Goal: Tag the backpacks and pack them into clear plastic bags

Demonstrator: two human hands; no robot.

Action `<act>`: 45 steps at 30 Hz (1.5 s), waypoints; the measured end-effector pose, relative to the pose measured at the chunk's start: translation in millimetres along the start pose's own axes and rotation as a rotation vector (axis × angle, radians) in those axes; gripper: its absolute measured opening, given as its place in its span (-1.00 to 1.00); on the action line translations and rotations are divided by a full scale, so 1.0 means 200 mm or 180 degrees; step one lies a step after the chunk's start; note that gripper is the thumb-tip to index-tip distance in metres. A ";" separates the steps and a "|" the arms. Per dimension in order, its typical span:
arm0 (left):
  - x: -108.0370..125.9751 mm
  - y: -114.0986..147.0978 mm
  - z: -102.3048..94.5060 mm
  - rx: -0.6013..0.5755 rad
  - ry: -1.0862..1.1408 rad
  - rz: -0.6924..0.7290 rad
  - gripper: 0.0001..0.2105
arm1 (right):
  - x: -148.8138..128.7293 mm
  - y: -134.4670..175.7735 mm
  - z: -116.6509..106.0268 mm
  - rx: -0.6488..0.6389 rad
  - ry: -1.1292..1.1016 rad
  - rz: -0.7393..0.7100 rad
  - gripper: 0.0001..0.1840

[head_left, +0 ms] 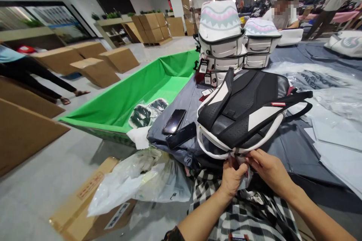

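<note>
A black and white backpack [249, 101] lies on the dark table cover [288, 158], its straps and padded back facing up. At its near edge my left hand [232, 176] is closed, with a small dark piece between thumb and fingers that I cannot make out. Just to the right, my right hand [261, 163] pinches at the bag's near edge, close to the white trim; what its fingertips hold is hidden. A clear plastic scrap [245, 180] hangs between the two hands. Left of the backpack lie a phone [174, 121] and a black case [181, 135].
White patterned backpacks [220, 26] are stacked behind. A green bin [113, 111] with wrapped items stands left. Plastic bags [147, 180] and a cardboard box [82, 199] are on the floor. Clear plastic wrap [336, 109] covers the table's right. A person [283, 11] is across the table.
</note>
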State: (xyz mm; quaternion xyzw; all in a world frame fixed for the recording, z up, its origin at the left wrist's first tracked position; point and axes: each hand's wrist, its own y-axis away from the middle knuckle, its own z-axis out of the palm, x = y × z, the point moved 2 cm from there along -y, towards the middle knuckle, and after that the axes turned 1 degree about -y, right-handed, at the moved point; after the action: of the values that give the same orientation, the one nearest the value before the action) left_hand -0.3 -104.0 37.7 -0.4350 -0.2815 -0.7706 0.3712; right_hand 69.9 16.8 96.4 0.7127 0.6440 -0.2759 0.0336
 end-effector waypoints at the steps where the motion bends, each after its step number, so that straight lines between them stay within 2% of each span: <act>1: 0.01 0.00 0.00 -0.0007 0.0035 -0.0015 -0.57 | -0.01 0.00 -0.01 0.0052 -0.0026 -0.0053 -0.73; 4: 0.03 0.00 0.02 -0.0011 0.0025 -0.0030 -0.61 | -0.04 0.00 -0.03 0.0286 0.0120 -0.0267 -0.68; 6: 0.05 0.00 0.03 0.0020 -0.0052 -0.0080 -0.61 | -0.06 0.01 -0.05 0.0576 0.0537 -0.0569 -0.67; 8: 0.05 0.00 0.03 0.0034 -0.0053 -0.0131 -0.57 | -0.09 0.02 -0.07 0.0859 0.0963 -0.0891 -0.71; 10: 0.04 -0.01 0.03 0.0027 0.0025 -0.0163 -0.53 | -0.12 0.03 -0.13 0.1015 0.1056 -0.1004 -0.78; 13: 0.03 -0.01 0.02 0.0042 0.0104 -0.0171 -0.52 | -0.16 0.02 -0.25 0.0976 0.0209 -0.0647 -0.81; 14: 0.02 0.00 0.02 0.0044 0.0103 -0.0185 -0.52 | -0.18 0.02 -0.28 0.0832 -0.0262 -0.0510 -0.77; 16: 0.02 0.00 0.02 0.0056 0.0068 -0.0188 -0.51 | -0.21 0.00 -0.31 0.0295 -0.1094 -0.0348 -0.69; 18: 0.02 0.00 0.01 0.0052 -0.0011 -0.0153 -0.50 | -0.22 -0.01 -0.27 -0.0167 -0.1383 -0.0371 -0.66; 19: 0.01 0.00 0.01 0.0026 -0.0049 -0.0122 -0.50 | -0.20 -0.02 -0.23 -0.0247 -0.1286 -0.0390 -0.66; 24: 0.02 -0.01 0.01 -0.0174 -0.0018 -0.0068 -0.58 | -0.07 -0.04 -0.03 0.0158 0.0130 -0.0410 -0.63; 27: 0.03 0.00 0.01 -0.0387 0.0191 -0.0050 -0.50 | -0.04 -0.03 -0.01 0.0122 0.0318 -0.0384 -0.70; 29: 0.03 0.01 0.00 -0.0343 0.0312 -0.0067 -0.45 | -0.04 -0.03 -0.04 0.0023 0.0144 -0.0200 -0.75; 32: 0.00 0.00 -0.01 0.0111 0.0365 -0.0214 -0.44 | -0.03 -0.03 -0.07 -0.0296 -0.0577 0.0151 -0.75; 34: -0.02 0.00 -0.01 0.0288 0.0363 -0.0303 -0.46 | -0.01 -0.04 -0.06 -0.0442 -0.1035 0.0366 -0.72; 38: -0.02 0.01 -0.01 0.0377 0.0365 -0.0353 -0.50 | 0.01 -0.04 0.01 -0.0284 -0.1308 0.0679 -0.67; 45: 0.05 0.01 0.00 0.0259 0.0265 -0.0292 -0.56 | 0.02 -0.02 0.12 -0.0015 -0.1625 0.1265 -0.63</act>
State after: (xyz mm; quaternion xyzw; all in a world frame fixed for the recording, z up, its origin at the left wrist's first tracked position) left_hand -2.8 -108.6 45.9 -0.3737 -0.3166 -0.7921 0.3642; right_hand 58.6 11.1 76.4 0.7322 0.4637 -0.4323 0.2489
